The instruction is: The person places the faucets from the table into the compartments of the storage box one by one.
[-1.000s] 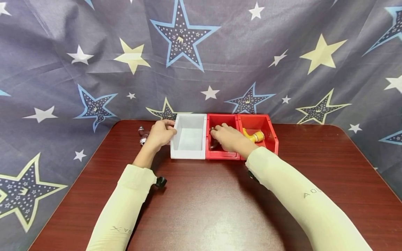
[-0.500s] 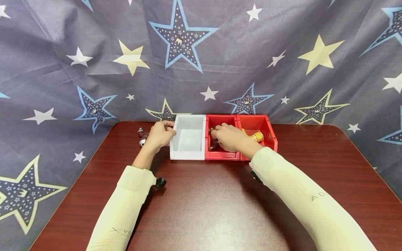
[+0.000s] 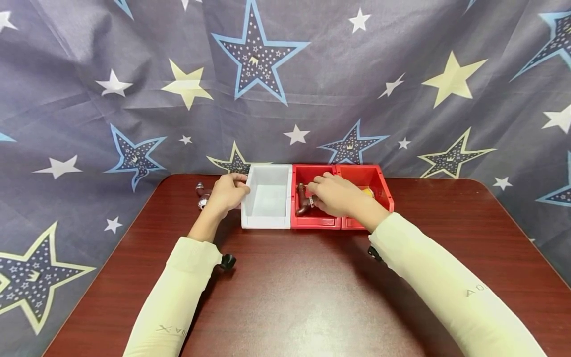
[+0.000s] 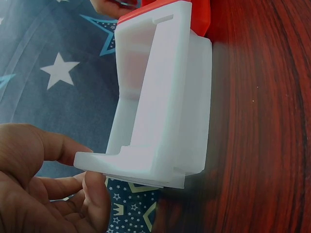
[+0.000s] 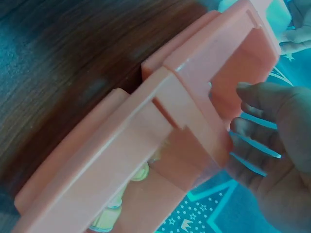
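Note:
In the head view, my left hand (image 3: 227, 193) pinches the left rim of a white bin (image 3: 266, 221) between thumb and fingers. The left wrist view shows this grip on the bin's edge. My right hand (image 3: 337, 195) is over the middle red bin (image 3: 314, 223), beside a brown, pipe-shaped piece (image 3: 302, 198) with a white label, lying in it. The right wrist view shows the right hand's fingers loosely bent, with nothing held. A yellow piece (image 3: 368, 192) lies in the right-hand red bin (image 3: 386, 196), mostly behind my right hand and wrist.
The bins stand side by side near the back of the dark red wooden table (image 3: 285, 287). Left of my left hand lies a brown piece with shiny metal parts (image 3: 202, 196). A star-patterned cloth (image 3: 285, 114) hangs behind the table.
My right hand has moved right and back from the brown pipe-shaped piece, which shows more now. The yellow piece is more covered. My left hand stays on the white bin's rim.

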### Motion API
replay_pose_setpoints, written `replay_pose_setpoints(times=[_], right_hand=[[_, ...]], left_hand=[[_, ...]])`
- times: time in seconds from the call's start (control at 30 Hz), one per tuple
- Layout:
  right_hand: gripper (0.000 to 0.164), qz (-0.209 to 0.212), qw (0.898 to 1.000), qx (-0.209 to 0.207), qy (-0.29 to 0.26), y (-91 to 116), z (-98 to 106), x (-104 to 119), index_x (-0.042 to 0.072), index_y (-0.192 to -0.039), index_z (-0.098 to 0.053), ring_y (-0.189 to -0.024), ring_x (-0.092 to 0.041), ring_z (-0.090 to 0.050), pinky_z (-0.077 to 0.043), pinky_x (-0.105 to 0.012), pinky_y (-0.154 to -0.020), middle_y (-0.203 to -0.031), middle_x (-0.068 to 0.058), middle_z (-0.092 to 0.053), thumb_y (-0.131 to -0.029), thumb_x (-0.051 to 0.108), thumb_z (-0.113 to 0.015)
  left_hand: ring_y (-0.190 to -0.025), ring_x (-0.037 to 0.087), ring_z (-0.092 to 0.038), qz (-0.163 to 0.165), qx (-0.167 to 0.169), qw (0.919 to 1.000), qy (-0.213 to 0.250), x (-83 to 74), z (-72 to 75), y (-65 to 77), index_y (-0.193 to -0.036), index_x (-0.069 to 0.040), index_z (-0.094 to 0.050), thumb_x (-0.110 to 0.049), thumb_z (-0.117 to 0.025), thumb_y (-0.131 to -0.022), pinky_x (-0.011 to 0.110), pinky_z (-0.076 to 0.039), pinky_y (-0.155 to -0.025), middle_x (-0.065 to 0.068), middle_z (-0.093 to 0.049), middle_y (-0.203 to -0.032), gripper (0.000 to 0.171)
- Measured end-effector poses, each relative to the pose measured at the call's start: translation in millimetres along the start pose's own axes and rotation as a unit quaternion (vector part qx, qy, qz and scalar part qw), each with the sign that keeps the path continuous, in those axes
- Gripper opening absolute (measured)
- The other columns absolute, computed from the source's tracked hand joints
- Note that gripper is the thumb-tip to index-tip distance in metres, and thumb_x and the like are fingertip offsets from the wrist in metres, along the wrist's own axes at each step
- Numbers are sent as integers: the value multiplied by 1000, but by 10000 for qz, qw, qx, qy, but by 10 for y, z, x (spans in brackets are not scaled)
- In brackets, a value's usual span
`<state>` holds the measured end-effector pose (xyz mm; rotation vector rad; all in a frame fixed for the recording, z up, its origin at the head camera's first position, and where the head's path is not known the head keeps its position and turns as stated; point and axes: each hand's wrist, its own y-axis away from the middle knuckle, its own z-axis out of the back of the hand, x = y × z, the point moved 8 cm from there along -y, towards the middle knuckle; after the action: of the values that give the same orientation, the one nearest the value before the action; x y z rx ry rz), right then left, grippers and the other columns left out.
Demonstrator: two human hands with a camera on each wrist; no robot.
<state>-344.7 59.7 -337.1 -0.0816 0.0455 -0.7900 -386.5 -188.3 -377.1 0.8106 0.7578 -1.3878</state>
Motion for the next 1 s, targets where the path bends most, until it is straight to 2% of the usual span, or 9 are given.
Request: replay_pose_setpoints(times=[0.23, 0.5, 0.7, 0.87, 1.0], right_hand=[[28, 96, 9997, -220, 57, 114, 132, 18, 10, -114, -70, -99, -29, -57, -51, -44, -91, -107, -8, -68, -88, 16, -79], [36, -66, 9994, -338, -61, 217, 168, -42, 9, -122, -68, -103, -29, -56, -50, -44, -93, -112, -8, -67, -89, 19, -80], [36, -138, 9979, -595, -231, 312, 241, -68, 8, -122, -68, -102, -29, -55, -49, -44, -90, -112, -9, -66, -90, 21, -78], [33, -249, 9954, -842, -391, 391, 271, -149, 8, -123, -66, -106, -31, -54, -47, -48, -93, -115, -10, -65, -95, 25, -70], [34, -274, 9922, -1126, -452, 464, 280, -255, 8, -123, -65, -105, -32, -54, -47, -50, -91, -115, -11, -64, -94, 26, -66]], left_hand=[[-85, 23, -64, -14, -29, 10000, 18, 9, 10, -1, -131, -1, -62, -7, -59, -91, 47, -63, -70, 14, -62, -105, 41], [-84, 24, -65, -1, -31, 10000, 69, 19, 7, 3, -131, -1, -62, -6, -59, -90, 34, -61, -58, 14, -63, -105, 41], [-83, 23, -65, 7, -31, 10000, 60, 9, 0, 1, -131, -2, -62, -6, -59, -91, 38, -62, -62, 14, -63, -105, 40], [-82, 22, -64, 1, -20, 10000, 62, 13, -1, -5, -131, -2, -62, -7, -59, -91, 45, -62, -67, 14, -63, -105, 40], [-83, 23, -65, -9, -17, 10000, 48, 22, -2, -13, -131, -2, -62, -7, -59, -91, 46, -63, -68, 14, -63, -105, 41]])
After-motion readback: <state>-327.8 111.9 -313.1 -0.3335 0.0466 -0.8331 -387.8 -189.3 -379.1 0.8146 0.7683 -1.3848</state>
